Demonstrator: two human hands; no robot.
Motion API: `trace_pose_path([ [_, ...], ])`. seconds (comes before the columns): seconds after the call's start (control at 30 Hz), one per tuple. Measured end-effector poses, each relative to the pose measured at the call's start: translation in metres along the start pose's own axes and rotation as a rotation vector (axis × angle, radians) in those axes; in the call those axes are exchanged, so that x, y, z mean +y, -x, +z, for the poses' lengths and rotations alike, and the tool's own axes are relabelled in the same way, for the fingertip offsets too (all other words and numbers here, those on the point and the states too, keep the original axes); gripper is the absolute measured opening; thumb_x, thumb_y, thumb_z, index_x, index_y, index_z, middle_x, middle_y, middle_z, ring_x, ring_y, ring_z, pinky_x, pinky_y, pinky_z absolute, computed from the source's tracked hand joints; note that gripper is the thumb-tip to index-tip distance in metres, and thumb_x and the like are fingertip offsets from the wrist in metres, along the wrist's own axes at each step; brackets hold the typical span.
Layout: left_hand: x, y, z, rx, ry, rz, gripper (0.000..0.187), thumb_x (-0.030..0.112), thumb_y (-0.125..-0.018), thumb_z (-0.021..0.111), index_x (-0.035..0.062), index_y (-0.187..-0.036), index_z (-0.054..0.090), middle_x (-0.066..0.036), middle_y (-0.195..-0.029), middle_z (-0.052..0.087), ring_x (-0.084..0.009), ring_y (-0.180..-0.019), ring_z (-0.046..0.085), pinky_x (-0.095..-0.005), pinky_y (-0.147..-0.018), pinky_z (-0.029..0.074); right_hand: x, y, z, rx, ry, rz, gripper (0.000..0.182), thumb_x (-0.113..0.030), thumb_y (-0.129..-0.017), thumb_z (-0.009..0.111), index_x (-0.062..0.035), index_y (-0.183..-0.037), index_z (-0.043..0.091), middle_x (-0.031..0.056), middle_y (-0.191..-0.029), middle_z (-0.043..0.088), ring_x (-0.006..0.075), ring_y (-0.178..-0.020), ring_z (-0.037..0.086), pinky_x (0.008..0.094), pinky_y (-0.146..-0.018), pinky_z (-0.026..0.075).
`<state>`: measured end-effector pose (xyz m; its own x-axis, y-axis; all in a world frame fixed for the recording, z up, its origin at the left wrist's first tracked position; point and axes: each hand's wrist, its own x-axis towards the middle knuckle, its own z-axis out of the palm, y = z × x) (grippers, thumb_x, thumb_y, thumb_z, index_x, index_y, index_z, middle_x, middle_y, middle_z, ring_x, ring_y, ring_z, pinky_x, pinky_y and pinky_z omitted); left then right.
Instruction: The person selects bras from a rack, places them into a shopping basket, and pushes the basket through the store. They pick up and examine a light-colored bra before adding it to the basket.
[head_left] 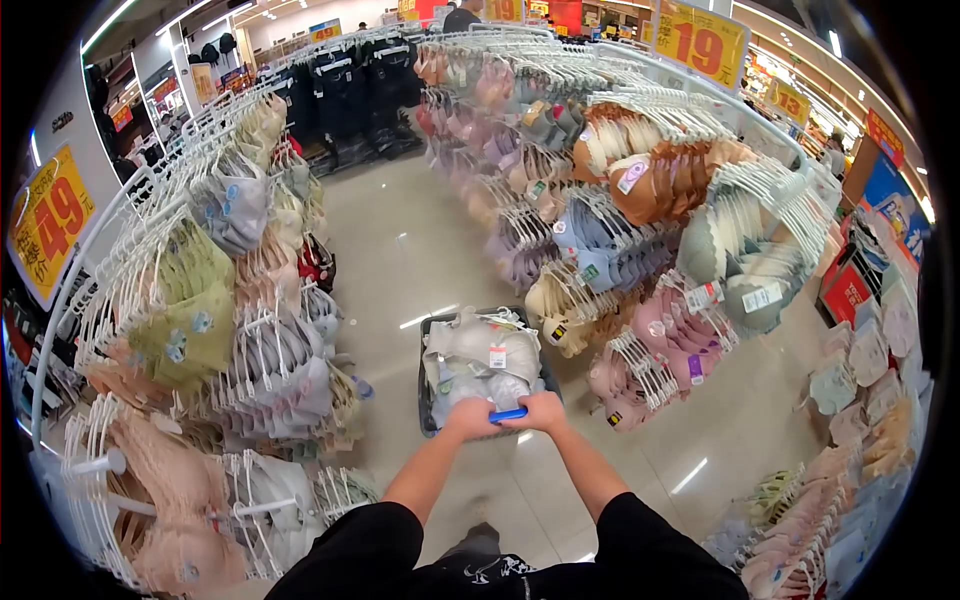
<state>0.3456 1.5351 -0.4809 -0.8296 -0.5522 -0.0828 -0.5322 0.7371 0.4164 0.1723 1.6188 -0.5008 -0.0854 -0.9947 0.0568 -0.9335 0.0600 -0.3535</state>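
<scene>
Both arms reach forward to a dark shopping basket [425, 400] in front of my legs. My left hand [470, 419] is wrapped round one end of its blue handle [508, 414], and my right hand [543, 411] grips the other end. Only a short blue stretch of handle shows between the fists. Inside the basket lies a pile of pale grey and whitish bras [476, 343], with a white and red price tag [497, 357] on the upper one. Some of the pile's near side is hidden behind my hands.
Racks of hanging bras line the aisle, green ones [185, 330] at left, pink ones [675, 330] and brown ones [655, 185] at right. Dark trousers [340, 90] hang at the far end. A person [462, 18] stands beyond. Shiny tiled floor [390, 230] runs between the racks.
</scene>
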Motion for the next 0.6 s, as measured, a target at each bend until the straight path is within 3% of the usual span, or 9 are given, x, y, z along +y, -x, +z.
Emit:
trace_pose_path([
  [0.37, -0.038, -0.071, -0.025, -0.035, -0.014, -0.056, 0.04, 0.045, -0.059, 0.063, 0.0092, -0.075, 0.067, -0.013, -0.077, 0.063, -0.0302, -0.074, 0.06, -0.0402, -0.066, 0.049, 0.033, -0.087, -0.003, 0.084, 0.042, -0.104, 0.061, -0.071, -0.053, 0.059, -0.0095, -0.058, 0.06, 0.0117, -0.056, 0.056, 0.0296, -0.055, 0.058, 0.0371, -0.052, 0.045],
  [0.6, -0.062, -0.109, -0.039, -0.021, -0.008, -0.059, 0.042, 0.046, -0.058, 0.063, 0.009, -0.077, 0.066, -0.014, -0.077, 0.063, -0.0307, -0.074, 0.06, -0.0402, -0.066, 0.048, 0.038, -0.132, -0.018, -0.008, 0.063, -0.072, 0.065, -0.073, -0.053, 0.056, -0.0094, -0.063, 0.064, 0.0138, -0.061, 0.059, 0.0305, -0.061, 0.059, 0.0381, -0.057, 0.046],
])
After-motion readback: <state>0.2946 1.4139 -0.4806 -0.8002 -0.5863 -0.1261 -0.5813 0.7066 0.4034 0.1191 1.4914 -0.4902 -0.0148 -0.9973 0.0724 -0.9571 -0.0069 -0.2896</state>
